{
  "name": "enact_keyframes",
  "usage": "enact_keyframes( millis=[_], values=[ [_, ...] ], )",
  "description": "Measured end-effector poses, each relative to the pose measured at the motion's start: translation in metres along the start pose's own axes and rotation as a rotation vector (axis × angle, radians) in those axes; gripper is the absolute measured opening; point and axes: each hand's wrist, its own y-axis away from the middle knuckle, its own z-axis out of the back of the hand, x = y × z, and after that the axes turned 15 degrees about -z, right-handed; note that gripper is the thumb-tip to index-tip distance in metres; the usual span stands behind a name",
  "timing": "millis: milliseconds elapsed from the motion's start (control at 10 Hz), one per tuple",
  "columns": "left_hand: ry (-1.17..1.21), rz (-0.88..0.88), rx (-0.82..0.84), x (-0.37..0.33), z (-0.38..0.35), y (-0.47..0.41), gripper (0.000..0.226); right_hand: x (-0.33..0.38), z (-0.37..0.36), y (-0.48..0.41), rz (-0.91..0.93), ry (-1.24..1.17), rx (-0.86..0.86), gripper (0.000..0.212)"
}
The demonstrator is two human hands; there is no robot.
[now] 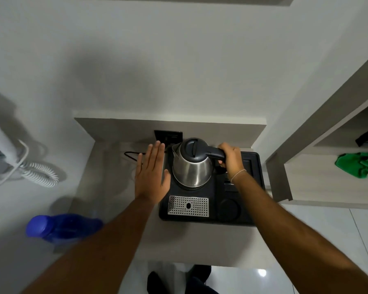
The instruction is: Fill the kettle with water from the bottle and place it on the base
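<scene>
A steel kettle [192,168] with a closed black lid stands upright on the round base at the back of a black tray [251,206]. My right hand [231,159] grips its black handle on the right side. Just left of the kettle my left hand [152,172] is flat with fingers spread, holding nothing and not touching it. A blue bottle [57,228] with its cap on lies at the counter's left front, partly hidden behind my left forearm.
A perforated metal drip grate [188,205] sits at the tray's front. A black wall socket [168,137] and cord lie behind the kettle. A wall phone with coiled cord [38,171] hangs left. Shelves with a green cloth [358,165] stand right.
</scene>
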Motion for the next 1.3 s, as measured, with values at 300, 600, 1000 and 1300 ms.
enact_keyframes(
  millis=[300,600,1000,1300],
  values=[
    [0.066,0.060,0.018,-0.002,-0.001,0.001,0.091,-0.004,-0.005,-0.012,0.029,0.055,0.065,0.034],
    [0.067,0.078,0.020,-0.004,0.000,0.001,0.094,-0.017,0.007,-0.008,0.050,0.054,0.032,0.048],
    [0.079,0.027,0.049,0.002,0.013,0.006,0.089,-0.010,0.012,0.006,0.206,0.290,-0.067,0.067],
    [0.039,-0.052,0.007,-0.003,0.055,0.000,0.079,0.003,-0.008,0.060,0.416,0.768,-0.456,0.041]
  ],
)
